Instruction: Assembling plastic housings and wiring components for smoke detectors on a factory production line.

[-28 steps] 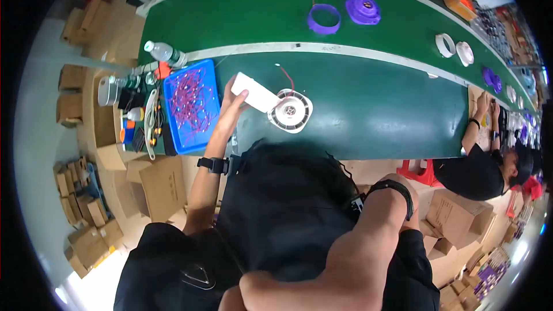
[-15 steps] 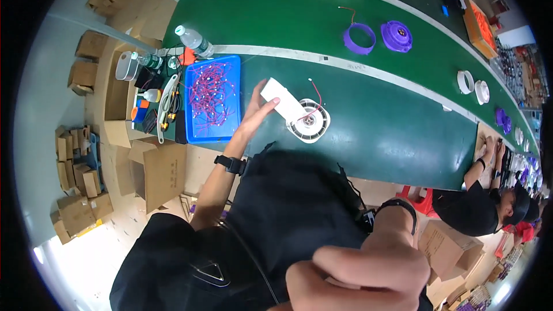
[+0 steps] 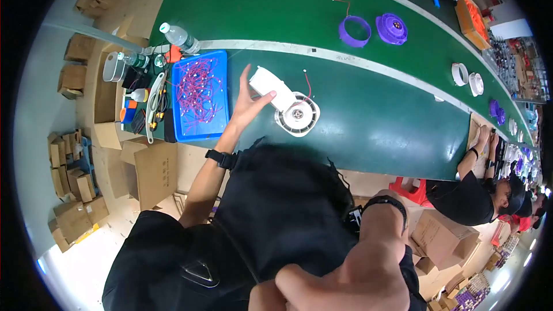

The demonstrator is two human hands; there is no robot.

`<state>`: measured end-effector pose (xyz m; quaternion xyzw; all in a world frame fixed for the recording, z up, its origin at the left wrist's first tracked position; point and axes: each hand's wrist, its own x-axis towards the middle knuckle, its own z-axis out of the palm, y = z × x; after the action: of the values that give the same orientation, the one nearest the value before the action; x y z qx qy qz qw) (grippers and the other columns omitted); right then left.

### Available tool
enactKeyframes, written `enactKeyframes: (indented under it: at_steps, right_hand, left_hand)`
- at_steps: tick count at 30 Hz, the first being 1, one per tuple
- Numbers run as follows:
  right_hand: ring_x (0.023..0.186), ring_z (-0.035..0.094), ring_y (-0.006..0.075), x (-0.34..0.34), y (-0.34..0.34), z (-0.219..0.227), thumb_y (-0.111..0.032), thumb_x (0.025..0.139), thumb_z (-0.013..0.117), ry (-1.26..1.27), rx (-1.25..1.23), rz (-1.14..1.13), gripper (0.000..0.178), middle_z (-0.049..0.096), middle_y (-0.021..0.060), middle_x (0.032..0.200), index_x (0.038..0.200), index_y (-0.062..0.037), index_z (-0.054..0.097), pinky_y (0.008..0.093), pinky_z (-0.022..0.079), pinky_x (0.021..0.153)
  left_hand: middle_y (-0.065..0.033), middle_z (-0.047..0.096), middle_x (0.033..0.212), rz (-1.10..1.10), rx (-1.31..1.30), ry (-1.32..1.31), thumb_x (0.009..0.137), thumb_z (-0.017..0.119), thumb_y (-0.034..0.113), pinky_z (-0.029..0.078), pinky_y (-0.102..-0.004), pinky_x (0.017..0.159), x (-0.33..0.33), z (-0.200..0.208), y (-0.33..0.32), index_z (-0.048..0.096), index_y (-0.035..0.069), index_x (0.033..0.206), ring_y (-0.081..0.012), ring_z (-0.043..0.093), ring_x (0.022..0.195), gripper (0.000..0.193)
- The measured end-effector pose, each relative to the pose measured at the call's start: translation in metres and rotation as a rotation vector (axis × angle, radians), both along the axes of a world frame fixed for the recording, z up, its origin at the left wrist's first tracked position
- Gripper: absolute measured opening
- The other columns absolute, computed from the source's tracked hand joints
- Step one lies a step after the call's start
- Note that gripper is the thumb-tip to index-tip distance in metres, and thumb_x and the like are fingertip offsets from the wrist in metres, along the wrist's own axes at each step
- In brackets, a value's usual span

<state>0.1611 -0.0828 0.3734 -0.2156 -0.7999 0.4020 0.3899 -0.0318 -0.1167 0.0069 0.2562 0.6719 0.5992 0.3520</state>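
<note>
My left hand (image 3: 252, 106) grips a white, oblong plastic housing (image 3: 269, 88), thumb on its near side and the other fingers partly behind it. The housing's lower right end overlaps a white round fan unit (image 3: 299, 116) on the green bench; I cannot tell whether the two are joined. A thin red wire (image 3: 309, 85) rises from the fan unit to a small pale connector. Close to the camera, at the bottom, my right hand (image 3: 351, 282) is closed with its fingers curled. Whatever it may hold is hidden.
Left of my left hand, a blue tray (image 3: 222, 115) holds tangled red wires. Beyond it are tools, a white cable tie-like strip (image 3: 152, 106) and a plastic bottle (image 3: 180, 37). Purple fan parts (image 3: 391, 29) sit on the far green strip. A co-worker (image 3: 461, 201) sits at right.
The view has shifted slightly, moving the bench leftward. My left hand has tilted the white housing a little. My right hand has moved lower and left in the picture, still closed.
</note>
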Motion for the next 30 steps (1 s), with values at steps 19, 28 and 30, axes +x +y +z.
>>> enactKeyframes:
  at_steps: [19, 28, 30]
  right_hand:
    - [0.057, 0.053, 0.0089, -0.025, 0.144, -0.29, -0.008, 0.09, 0.053, -0.434, -0.547, 0.456, 0.009, 0.059, 0.0047, 0.07, 0.094, -0.0008, 0.057, 0.0245, 0.043, 0.051]
    - [0.056, 0.058, 0.0118, 0.012, 0.164, -0.461, -0.018, 0.09, 0.052, -0.747, -0.399, 0.314, 0.022, 0.062, 0.0052, 0.07, 0.106, -0.0017, 0.057, 0.0261, 0.048, 0.05]
    - [0.058, 0.06, 0.0143, 0.019, 0.156, -0.464, -0.021, 0.089, 0.055, -0.87, -0.792, 0.347, 0.03, 0.063, 0.0083, 0.072, 0.114, -0.0029, 0.053, 0.0276, 0.049, 0.049]
  left_hand:
    - [-0.0226, 0.033, 0.139, -0.18, 0.031, 0.814, 0.054, 0.086, 0.034, 0.037, -0.047, 0.101, 0.004, 0.068, 0.02, 0.029, 0.009, 0.14, -0.0424, 0.039, 0.125, 0.106]
    - [-0.0202, 0.042, 0.133, 0.153, -0.549, 0.346, 0.064, 0.077, 0.053, 0.041, -0.0426, 0.1, -0.116, -0.06, 0.056, 0.029, 0.004, 0.138, -0.0368, 0.044, 0.122, 0.101]
    - [-0.0188, 0.042, 0.135, 0.136, -0.47, -0.389, 0.066, 0.071, 0.061, 0.045, -0.0466, 0.096, -0.152, -0.06, 0.077, 0.028, 0.006, 0.139, -0.0358, 0.047, 0.12, 0.101]
